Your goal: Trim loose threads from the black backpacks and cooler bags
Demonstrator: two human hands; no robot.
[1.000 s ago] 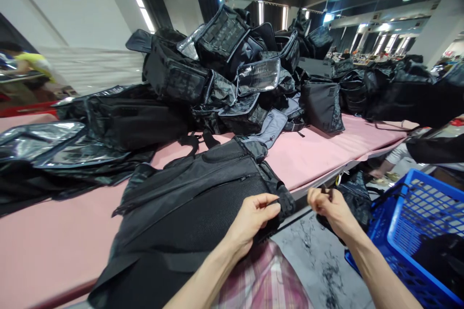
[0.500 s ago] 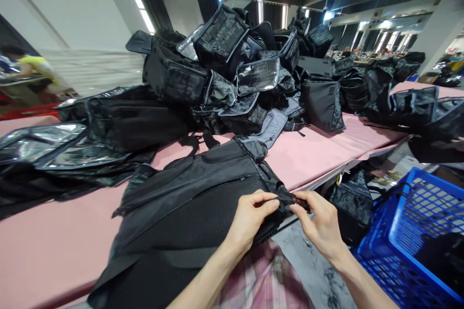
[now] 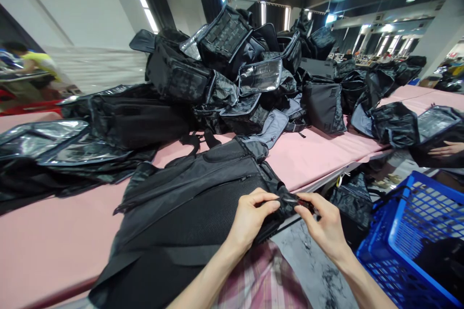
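Observation:
A black backpack (image 3: 188, 203) lies flat on the pink table (image 3: 47, 246) just in front of me. My left hand (image 3: 253, 217) is closed in a pinch on the backpack's right corner. My right hand (image 3: 322, 224) is closed too, its fingertips pinching a small dark part with a red spot at that same corner, past the table's edge. The two hands nearly touch.
A tall heap of black bags (image 3: 235, 67) fills the back of the table, and flat shiny bags (image 3: 54, 145) lie at the left. A blue plastic crate (image 3: 416, 236) stands on the floor at my right. Another person's hand (image 3: 444, 148) rests on a bag at far right.
My right hand came in from the right, where it hung clenched off the table's edge, and took hold at the backpack's corner beside my left hand. The bags at far right shifted.

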